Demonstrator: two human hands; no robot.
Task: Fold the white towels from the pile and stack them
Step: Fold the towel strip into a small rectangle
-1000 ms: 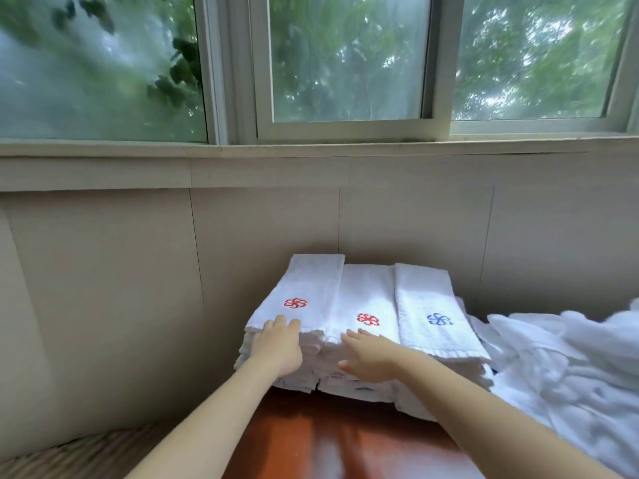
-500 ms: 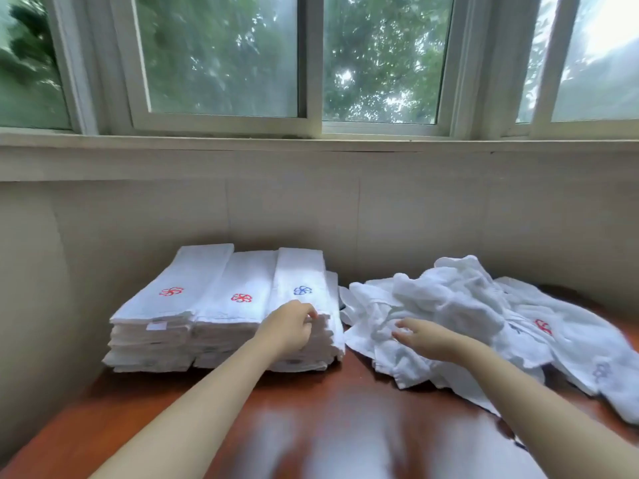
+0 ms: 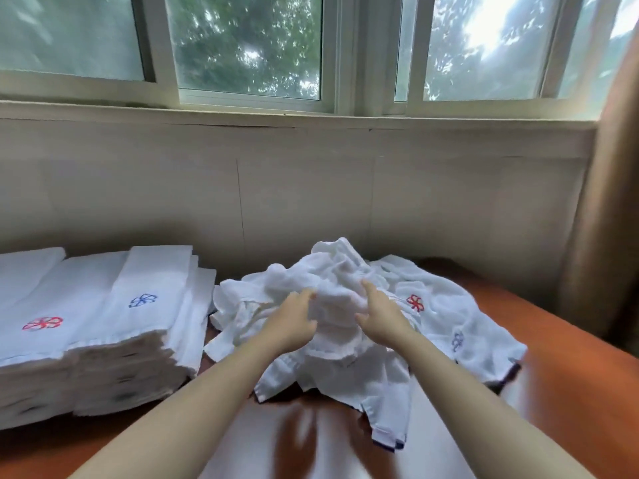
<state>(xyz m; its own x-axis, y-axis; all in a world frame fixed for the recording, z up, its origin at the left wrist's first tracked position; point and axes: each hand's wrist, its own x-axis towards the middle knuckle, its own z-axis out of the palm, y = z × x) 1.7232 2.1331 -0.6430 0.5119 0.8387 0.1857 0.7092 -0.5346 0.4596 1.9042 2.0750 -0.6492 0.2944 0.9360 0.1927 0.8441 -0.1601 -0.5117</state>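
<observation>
**Folding station, head view.** A crumpled pile of white terry towels (image 3: pixel 345 271) is being carried by the glossy reddish-brown wooden counter (image 3: pixel 560 382). The pile is lying about midway along the counter's back edge, close to the beige panelled wall (image 3: pixel 304 202).

The uppermost bunched white towel (image 3: pixel 337 305) of that pile is being gripped from both sides. The left hand (image 3: pixel 294 326) is being held with its fingers curled into the left flank of the bunch, the thumb closing in below. The right hand (image 3: pixel 382 318) is being held partly spread, its fingers reaching over the right flank and its thumb tucked beneath, so that cloth is being pinched between them. Both bare forearms are being extended across the counter from its near side.

A flatter loose towel (image 3: pixel 449 305), marked with a red flower emblem (image 3: pixel 415 303) and a blue flower emblem (image 3: pixel 458 340), is being spread toward the counter's right edge.

A tall stack of folded white towels (image 3: pixel 103 357) is being supported at the left end of the counter, just beside the pile. Its top layer is being shown with a red embroidered flower (image 3: pixel 43 323) and a blue embroidered flower (image 3: pixel 142 300).

Daylight is being admitted through the sliding window (image 3: pixel 249 46) above the wall. A brown curtain (image 3: pixel 605 202) is being hung at the back right corner.
</observation>
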